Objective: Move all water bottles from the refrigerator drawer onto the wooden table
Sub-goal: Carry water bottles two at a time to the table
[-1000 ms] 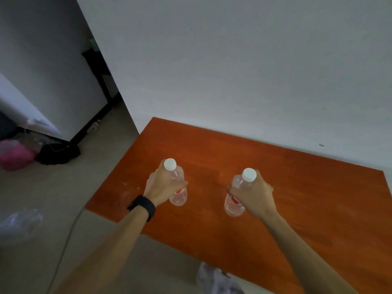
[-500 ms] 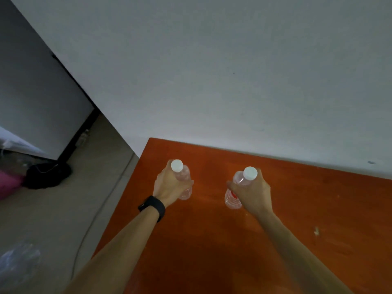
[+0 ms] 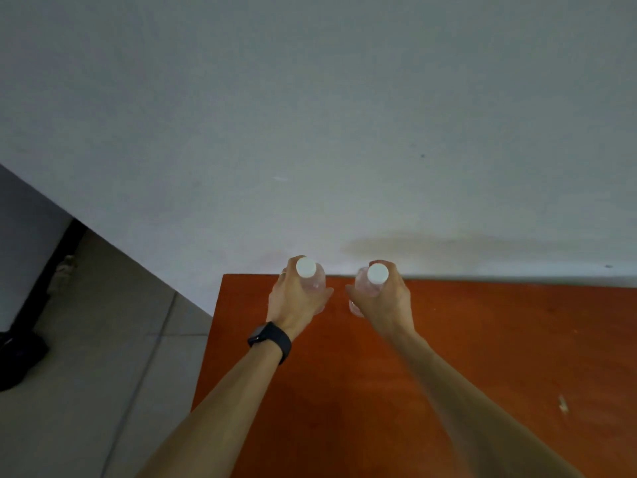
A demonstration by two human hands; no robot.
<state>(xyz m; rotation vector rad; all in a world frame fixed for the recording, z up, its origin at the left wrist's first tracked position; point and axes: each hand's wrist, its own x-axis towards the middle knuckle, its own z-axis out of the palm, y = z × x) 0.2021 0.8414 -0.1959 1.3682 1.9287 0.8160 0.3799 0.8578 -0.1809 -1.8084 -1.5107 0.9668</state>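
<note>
- One grey wall (image 3: 310, 115) rises behind the far edge of the table (image 3: 482, 339).
- Your left hand (image 3: 293, 301), black watch (image 3: 270, 339) at its wrist, has its grip curled round the left water bottle (image 3: 312, 282), upright over the table's far-left corner.
- Your right hand (image 3: 386, 301) wraps its grip round the right water bottle (image 3: 362, 286) just beside it, near the table's far edge.
- Whether either base touches the table cannot be told.

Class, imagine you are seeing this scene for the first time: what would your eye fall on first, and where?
Two white-capped clear bottles stand out: the left hand grips the left bottle, the right hand the right bottle, side by side at the far edge of the orange-brown wooden table. A plain grey wall rises behind; a black wristband circles the left wrist.
</note>
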